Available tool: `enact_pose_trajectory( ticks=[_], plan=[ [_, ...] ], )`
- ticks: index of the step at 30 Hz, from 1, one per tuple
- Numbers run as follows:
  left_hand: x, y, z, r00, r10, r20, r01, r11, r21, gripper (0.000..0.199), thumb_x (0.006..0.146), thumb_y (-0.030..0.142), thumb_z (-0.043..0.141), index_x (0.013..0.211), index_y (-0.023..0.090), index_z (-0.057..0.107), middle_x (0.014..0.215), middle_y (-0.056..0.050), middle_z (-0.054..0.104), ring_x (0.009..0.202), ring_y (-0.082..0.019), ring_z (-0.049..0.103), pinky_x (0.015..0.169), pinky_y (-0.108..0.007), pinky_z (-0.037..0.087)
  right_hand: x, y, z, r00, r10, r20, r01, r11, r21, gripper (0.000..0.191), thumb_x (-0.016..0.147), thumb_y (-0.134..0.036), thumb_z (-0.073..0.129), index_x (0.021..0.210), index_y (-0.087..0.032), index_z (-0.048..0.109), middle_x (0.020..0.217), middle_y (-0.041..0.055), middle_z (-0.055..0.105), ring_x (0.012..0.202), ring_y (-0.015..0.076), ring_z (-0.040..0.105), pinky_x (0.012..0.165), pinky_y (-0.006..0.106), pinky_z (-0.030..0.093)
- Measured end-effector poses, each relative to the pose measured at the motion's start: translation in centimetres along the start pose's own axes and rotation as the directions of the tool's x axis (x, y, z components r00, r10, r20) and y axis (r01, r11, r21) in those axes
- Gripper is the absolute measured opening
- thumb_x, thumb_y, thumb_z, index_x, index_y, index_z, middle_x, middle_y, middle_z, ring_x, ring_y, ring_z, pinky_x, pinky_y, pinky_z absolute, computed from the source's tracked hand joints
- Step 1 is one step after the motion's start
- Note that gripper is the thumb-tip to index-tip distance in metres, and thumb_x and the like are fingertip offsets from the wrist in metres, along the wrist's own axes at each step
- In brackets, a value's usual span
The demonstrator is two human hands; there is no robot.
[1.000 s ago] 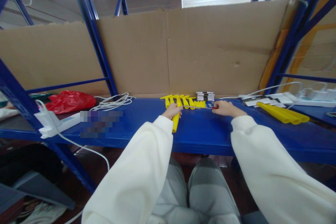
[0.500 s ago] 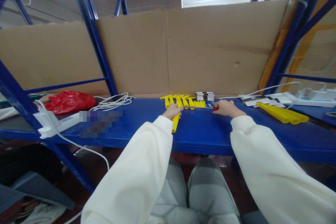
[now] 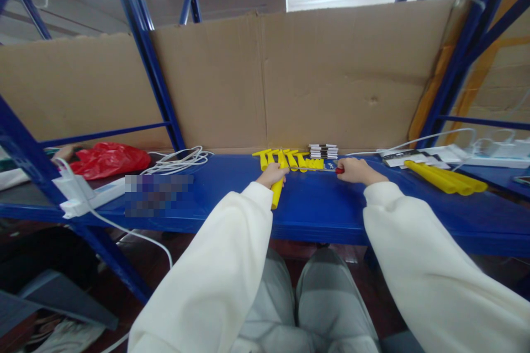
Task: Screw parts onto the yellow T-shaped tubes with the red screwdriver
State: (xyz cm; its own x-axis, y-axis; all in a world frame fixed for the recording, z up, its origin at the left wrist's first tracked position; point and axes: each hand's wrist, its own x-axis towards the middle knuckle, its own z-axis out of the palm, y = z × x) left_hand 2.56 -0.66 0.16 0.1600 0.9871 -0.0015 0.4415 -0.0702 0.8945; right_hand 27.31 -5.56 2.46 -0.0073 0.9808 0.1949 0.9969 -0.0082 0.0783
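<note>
My left hand (image 3: 271, 175) is closed around a yellow T-shaped tool (image 3: 277, 194), whose thick handle points down towards the shelf's front edge. In my right hand (image 3: 355, 170) is a screwdriver (image 3: 340, 170) with a red handle. Its thin metal shaft runs level to the left, and the tip meets the yellow tool by my left fingers; the exact contact is too small to make out. Just behind, several yellow T-shaped pieces (image 3: 304, 161) lie in a row. A small stack of white and black pieces (image 3: 323, 151) sits behind the screwdriver shaft.
Several yellow tubes (image 3: 445, 177) lie at the right near a white power strip (image 3: 503, 160). At the left are coiled white cables (image 3: 180, 161), a red plastic bag (image 3: 111, 161) and another power strip (image 3: 99, 194). Another person's hand (image 3: 67, 153) shows beside the bag. Cardboard (image 3: 331, 77) walls the back.
My right hand and the screwdriver have shifted very slightly, and the handle shows a little differently in the fingers. My left hand keeps its place. The other person's hand at far left has moved a little.
</note>
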Motion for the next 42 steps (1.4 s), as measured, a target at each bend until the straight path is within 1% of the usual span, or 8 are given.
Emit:
enact_pose_trajectory(
  ticks=[7, 12, 19, 25, 29, 33, 39, 42],
  plan=[
    [0.15, -0.06, -0.27, 0.997, 0.078, -0.018, -0.076, 0.993, 0.088, 0.026, 0.083, 0.016, 0.059, 0.057, 0.017, 0.06, 0.047, -0.002, 0.053, 0.054, -0.016, 0.059, 0.057, -0.025, 0.046, 0.12, 0.17, 0.27, 1.0, 0.018, 0.015, -0.019, 0.999, 0.034, 0.026, 0.078, -0.024, 0.059, 0.103, -0.019, 0.066, 0.103, 0.0139, 0.074, 0.094, 0.0278, 0.069, 0.072, 0.031, 0.044],
    [0.31, -0.23, -0.2, 0.995, 0.094, -0.035, -0.09, 0.99, 0.109, 0.025, 0.082, 0.016, 0.058, 0.057, 0.017, 0.06, 0.048, -0.002, 0.053, 0.054, -0.016, 0.057, 0.057, -0.026, 0.046, 0.0, -0.2, 0.01, 0.999, 0.043, 0.021, -0.044, 0.999, 0.032, 0.029, 0.082, -0.022, 0.053, 0.108, -0.017, 0.065, 0.109, 0.0162, 0.073, 0.105, 0.0323, 0.067, 0.085, 0.039, 0.044],
    [0.28, -0.2, -0.16, 0.993, 0.105, -0.047, -0.1, 0.991, 0.085, 0.03, 0.082, 0.016, 0.059, 0.053, 0.018, 0.055, 0.05, -0.002, 0.053, 0.054, -0.014, 0.056, 0.056, -0.024, 0.044, -0.28, -0.18, -0.09, 1.0, 0.024, 0.001, -0.024, 1.0, 0.009, 0.028, 0.079, -0.023, 0.058, 0.106, -0.017, 0.065, 0.104, 0.0157, 0.074, 0.094, 0.0273, 0.069, 0.071, 0.031, 0.043],
    [0.46, -0.32, -0.23, 0.992, 0.103, -0.067, -0.096, 0.991, 0.099, 0.018, 0.08, 0.016, 0.062, 0.063, 0.016, 0.064, 0.051, -0.001, 0.054, 0.055, -0.016, 0.056, 0.055, -0.024, 0.044, -0.16, -0.33, -0.16, 1.0, 0.02, 0.013, -0.02, 1.0, -0.007, 0.025, 0.083, -0.026, 0.053, 0.101, -0.019, 0.067, 0.106, 0.0141, 0.075, 0.103, 0.0307, 0.068, 0.085, 0.038, 0.043],
    [0.27, -0.16, -0.3, 0.993, 0.106, -0.056, -0.098, 0.986, 0.138, 0.025, 0.084, 0.019, 0.06, 0.059, 0.016, 0.064, 0.054, -0.004, 0.058, 0.058, -0.016, 0.06, 0.058, -0.025, 0.048, -0.24, -0.25, -0.15, 0.999, 0.032, -0.027, -0.032, 0.999, 0.003, 0.029, 0.083, -0.025, 0.054, 0.107, -0.015, 0.067, 0.107, 0.0195, 0.074, 0.101, 0.0337, 0.068, 0.082, 0.038, 0.044],
    [-0.02, 0.04, -0.33, 0.994, 0.097, -0.041, -0.09, 0.984, 0.153, 0.028, 0.085, 0.021, 0.059, 0.058, 0.016, 0.064, 0.054, -0.004, 0.059, 0.06, -0.017, 0.062, 0.061, -0.025, 0.05, -0.18, -0.02, 0.03, 0.999, 0.037, -0.012, -0.037, 0.999, 0.013, 0.027, 0.084, -0.025, 0.055, 0.106, -0.016, 0.067, 0.103, 0.0179, 0.074, 0.095, 0.03, 0.069, 0.074, 0.033, 0.044],
    [-0.17, 0.19, -0.38, 0.996, 0.089, -0.028, -0.085, 0.991, 0.106, 0.033, 0.083, 0.015, 0.059, 0.051, 0.018, 0.054, 0.051, -0.003, 0.054, 0.055, -0.015, 0.057, 0.057, -0.024, 0.045, -0.17, -0.21, -0.13, 0.998, 0.059, 0.004, -0.059, 0.998, -0.014, 0.025, 0.083, -0.025, 0.054, 0.103, -0.019, 0.068, 0.109, 0.0148, 0.074, 0.104, 0.0317, 0.067, 0.087, 0.041, 0.044],
    [0.02, 0.02, -0.34, 0.996, 0.085, -0.03, -0.082, 0.991, 0.102, 0.029, 0.083, 0.017, 0.059, 0.054, 0.017, 0.058, 0.05, -0.002, 0.052, 0.054, -0.015, 0.055, 0.058, -0.024, 0.044, -0.25, -0.3, -0.22, 0.998, 0.056, 0.009, -0.056, 0.998, -0.005, 0.026, 0.083, -0.024, 0.054, 0.102, -0.018, 0.069, 0.11, 0.0163, 0.074, 0.103, 0.0321, 0.067, 0.085, 0.04, 0.045]
  ],
)
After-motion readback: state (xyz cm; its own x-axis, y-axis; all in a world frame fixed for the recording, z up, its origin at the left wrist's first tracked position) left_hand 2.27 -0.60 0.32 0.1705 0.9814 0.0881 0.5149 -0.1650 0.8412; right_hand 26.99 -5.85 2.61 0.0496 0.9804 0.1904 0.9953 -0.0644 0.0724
